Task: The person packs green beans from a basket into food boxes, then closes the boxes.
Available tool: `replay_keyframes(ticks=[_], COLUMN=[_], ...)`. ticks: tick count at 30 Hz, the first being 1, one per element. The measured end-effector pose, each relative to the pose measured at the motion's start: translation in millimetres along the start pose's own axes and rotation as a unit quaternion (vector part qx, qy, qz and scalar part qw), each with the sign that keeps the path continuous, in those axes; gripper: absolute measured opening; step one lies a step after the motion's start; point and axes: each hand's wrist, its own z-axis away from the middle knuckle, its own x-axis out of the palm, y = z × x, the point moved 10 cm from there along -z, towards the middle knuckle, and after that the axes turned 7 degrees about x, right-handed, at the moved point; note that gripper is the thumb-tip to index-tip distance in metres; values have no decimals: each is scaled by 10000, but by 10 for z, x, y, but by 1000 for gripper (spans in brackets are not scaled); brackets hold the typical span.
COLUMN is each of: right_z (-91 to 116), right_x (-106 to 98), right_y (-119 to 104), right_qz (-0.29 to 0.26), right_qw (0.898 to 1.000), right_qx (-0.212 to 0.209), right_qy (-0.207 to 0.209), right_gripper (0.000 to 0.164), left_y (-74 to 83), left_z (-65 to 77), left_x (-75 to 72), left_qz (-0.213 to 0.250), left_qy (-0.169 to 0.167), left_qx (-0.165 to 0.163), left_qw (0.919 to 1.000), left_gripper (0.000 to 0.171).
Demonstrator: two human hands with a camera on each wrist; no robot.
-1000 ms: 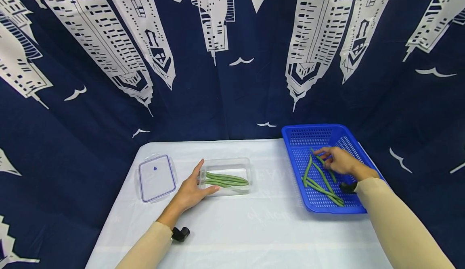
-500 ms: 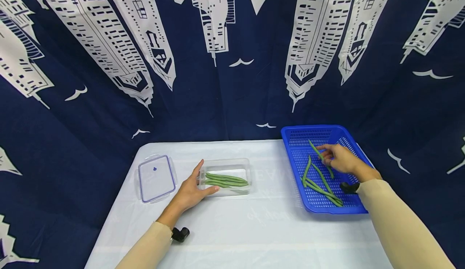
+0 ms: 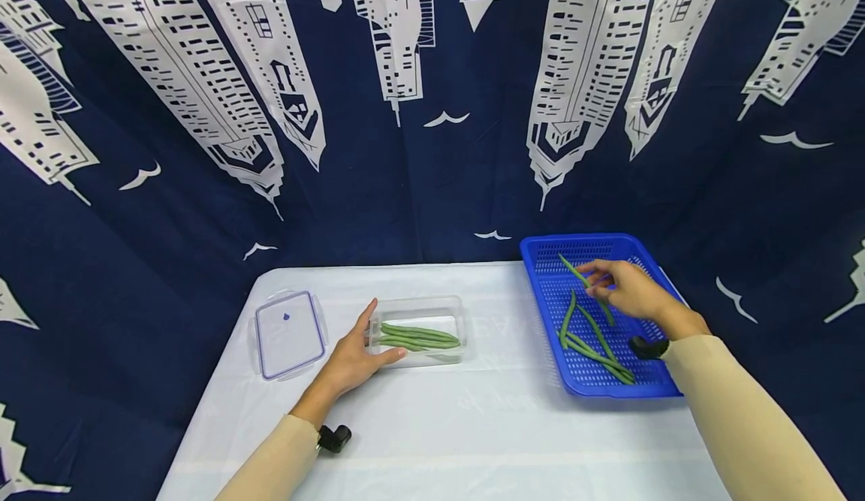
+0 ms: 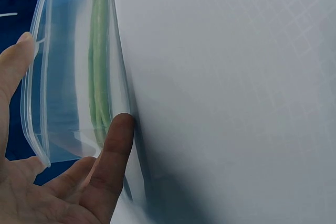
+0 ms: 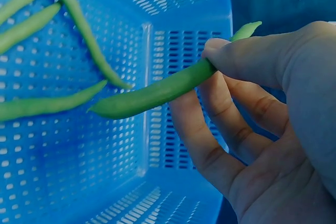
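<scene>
My right hand pinches a green bean between thumb and fingers, inside the blue plastic basket. In the right wrist view this bean slants down from the fingertips toward the basket's mesh floor. Several other green beans lie crossed in the basket. On the white table, my left hand holds the left end of a clear plastic container, thumb along its near side and fingers spread to the far side. Several green beans lie side by side inside the container.
A clear lid with a blue-purple seal lies flat left of the container. White cloth covers the table, and a dark blue curtain with white building prints hangs behind it. The basket stands at the table's right edge.
My right hand has lifted the bean and shifted it slightly left and toward the basket's far side. The left hand stays on the container.
</scene>
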Motion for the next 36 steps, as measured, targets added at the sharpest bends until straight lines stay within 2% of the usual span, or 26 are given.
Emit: replay_keyframes(ticks=[10,21,25,32,36], right_z=[-3,-5,-15,-51,-81], right_x=[-32,4,71,208,280], right_y=[-368,-810,-939,-1171,-1285], right_qz=[325,520,507,587,553], right_qw=[9989,9965,9965,9929,9923], right_qx=[-252,-625,-656,-1033,-1106], right_qy=[218,203,71,-34,-124], right_gripper=[39,41,43,42,42], left_y=[-21,-48,-38,-38,-30], left_z=[-27,-1,6,1,-9], left_x=[0,9,7,7,10], left_qz=[41,43,42,49,43], left_qy=[30,34,41,42,40], left_qx=[30,-72,-50,-48,-29], left_qw=[10000,10000,10000,10000,10000], left_gripper=[125,125,125,124,125])
